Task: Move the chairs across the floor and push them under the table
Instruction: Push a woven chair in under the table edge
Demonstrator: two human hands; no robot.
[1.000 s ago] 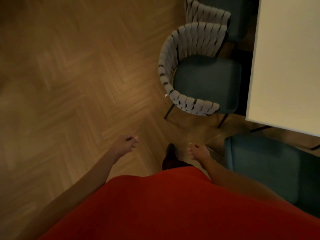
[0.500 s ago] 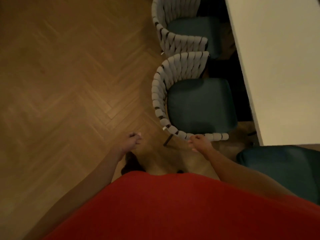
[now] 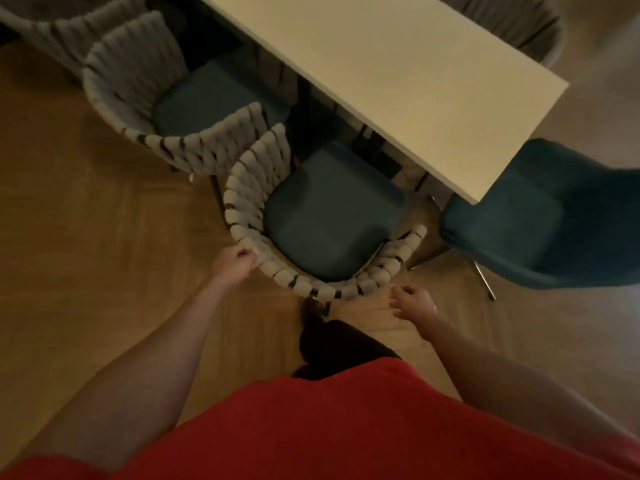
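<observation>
Woven grey-white cord wraps the curved back of the nearest chair [image 3: 242,206], whose teal seat faces the white counter [image 3: 398,74]. The front of the seat lies at the counter's long edge, close to its corner, and most of the seat is out in the open.

The left hand [image 3: 237,261] reaches forward on a nearly straight arm. Its fingers are curled in at the left rear of that chair's back rim and touch the cord, and they appear to close on it, though blur hides the exact hold. The right hand [image 3: 412,303] sits lower, on an arm bent at the elbow, just beside the right rear of the same rim and apart from it. Its fingers are loosely curled and hold nothing. The two hands are well apart, one on each side of the chair back.

A second woven chair [image 3: 187,98] stands to the left along the same edge, with its seat partly under the counter and its back close against the nearest chair. A teal upholstered chair [image 3: 540,216] stands at the counter's short end. A dark shoe [image 3: 322,337] rests on the herringbone wood floor [image 3: 86,220] just behind the nearest chair, above a red garment [image 3: 346,427].
</observation>
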